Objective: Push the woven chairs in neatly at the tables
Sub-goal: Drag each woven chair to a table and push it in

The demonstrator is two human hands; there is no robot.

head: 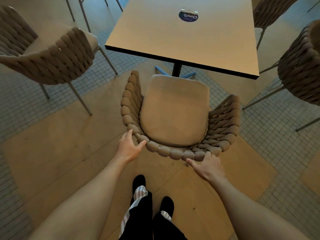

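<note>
Left hand (130, 147) and right hand (208, 166), fingers relaxed, touch the woven chair (174, 116) backrest; next, a straight push toward the worktop (183, 37).

Head-worn view, facing steeply downward.

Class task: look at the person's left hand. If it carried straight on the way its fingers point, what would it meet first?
The left hand would meet the woven backrest rim of the chair first; its fingertips look already at it, though actual contact is hard to judge.
</note>
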